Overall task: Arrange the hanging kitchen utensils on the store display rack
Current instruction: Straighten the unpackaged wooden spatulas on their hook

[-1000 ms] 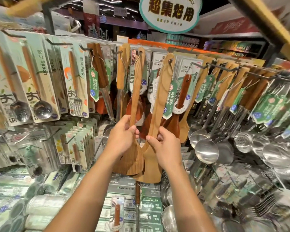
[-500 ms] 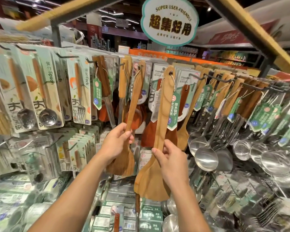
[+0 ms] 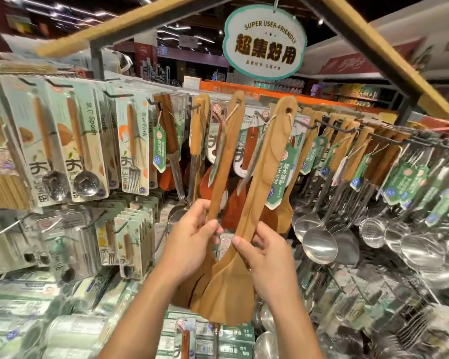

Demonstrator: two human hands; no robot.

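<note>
Wooden spatulas, two of them, and I've got one in each hand right in front of the display rack (image 3: pixel 389 130). My left hand (image 3: pixel 192 244) is curled round the lower handle of the left spatula (image 3: pixel 222 161), thumb laid across the front, fingers wrapped behind. Its top end, with the hole and string loop, stands up by the hooks, though I cannot tell whether it sits on a hook. My right hand (image 3: pixel 267 257) pinches the neck of the right spatula (image 3: pixel 263 172), thumb on the front face, fingers curled behind. That one leans to the right, its holed tip up near a black hook; hooked or free, I cannot tell.

Both blades drop below my hands and overlap, the right one in front. A green price tag (image 3: pixel 283 177) hangs beside the right spatula's handle.

Behind the pair, darker reddish-brown wooden utensils (image 3: pixel 232 203) hang on the rack. To my left, carded spoons (image 3: pixel 84 156) and a carded fork (image 3: pixel 134 149) hang in rows. To my right, steel ladles (image 3: pixel 319 244) with wooden handles hang close together. Overhead, a round sign (image 3: pixel 265 45) reads "SUPER USER-FRIENDLY".
</note>
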